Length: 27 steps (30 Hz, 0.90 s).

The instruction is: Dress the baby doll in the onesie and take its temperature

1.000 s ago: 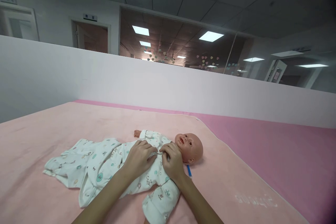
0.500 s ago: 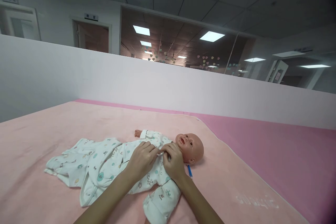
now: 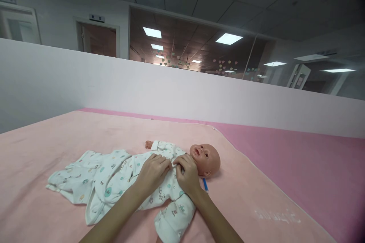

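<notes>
A baby doll (image 3: 205, 157) lies on its back, its head toward the right. It wears a white baby outfit (image 3: 111, 176) with small printed figures, spread out to the left. At the doll's chest, just below the neck, my left hand (image 3: 155, 169) has its fingers closed on the edge of the cloth. Close beside it, my right hand (image 3: 186, 171) pinches the outfit near the collar. The fingertips of both hands almost meet, and the exact bit of fabric between them is mostly hidden.
A peach blanket (image 3: 242, 201) lies under the doll, over a pink mat (image 3: 299, 159). By the doll's head is a small blue strip (image 3: 205, 184). A low white wall (image 3: 171, 91) stands behind, with a window and doorways beyond.
The view has shifted very slightly. My fingertips have drawn a little apart at the doll's chest; both hands stay on the outfit.
</notes>
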Each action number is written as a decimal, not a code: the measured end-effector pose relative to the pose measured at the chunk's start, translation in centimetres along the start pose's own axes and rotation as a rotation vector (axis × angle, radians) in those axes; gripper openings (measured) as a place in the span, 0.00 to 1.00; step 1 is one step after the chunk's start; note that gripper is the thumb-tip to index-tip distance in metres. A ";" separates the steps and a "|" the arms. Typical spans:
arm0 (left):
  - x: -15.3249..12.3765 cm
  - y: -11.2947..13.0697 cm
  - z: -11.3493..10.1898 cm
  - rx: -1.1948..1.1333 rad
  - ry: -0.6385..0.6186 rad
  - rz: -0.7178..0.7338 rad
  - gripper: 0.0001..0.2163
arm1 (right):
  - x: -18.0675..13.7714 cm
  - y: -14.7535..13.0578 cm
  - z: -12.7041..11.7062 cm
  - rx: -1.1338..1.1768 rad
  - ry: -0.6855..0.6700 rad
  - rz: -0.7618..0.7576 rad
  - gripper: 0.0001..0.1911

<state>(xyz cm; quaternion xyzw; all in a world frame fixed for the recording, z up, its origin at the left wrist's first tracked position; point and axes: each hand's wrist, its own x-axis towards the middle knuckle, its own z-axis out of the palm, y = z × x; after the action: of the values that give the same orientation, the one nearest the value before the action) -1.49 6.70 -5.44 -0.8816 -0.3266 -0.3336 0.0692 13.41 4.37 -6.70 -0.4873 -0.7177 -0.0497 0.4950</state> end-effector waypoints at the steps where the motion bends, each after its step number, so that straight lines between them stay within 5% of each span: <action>1: 0.0 -0.1 0.0 0.000 -0.008 -0.001 0.07 | 0.0 0.0 0.0 -0.003 -0.002 0.001 0.11; 14: 0.1 0.1 -0.3 0.023 -0.070 -0.101 0.07 | 0.1 0.1 0.1 -0.004 0.012 -0.019 0.12; 27: 0.2 -0.3 -0.5 0.032 -0.125 -0.044 0.05 | 0.0 0.1 0.1 -0.016 0.000 -0.010 0.12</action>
<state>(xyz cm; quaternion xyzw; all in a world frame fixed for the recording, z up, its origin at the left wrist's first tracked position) -1.82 6.87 -4.89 -0.8923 -0.3547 -0.2739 0.0553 13.44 4.47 -6.80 -0.4877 -0.7196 -0.0577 0.4909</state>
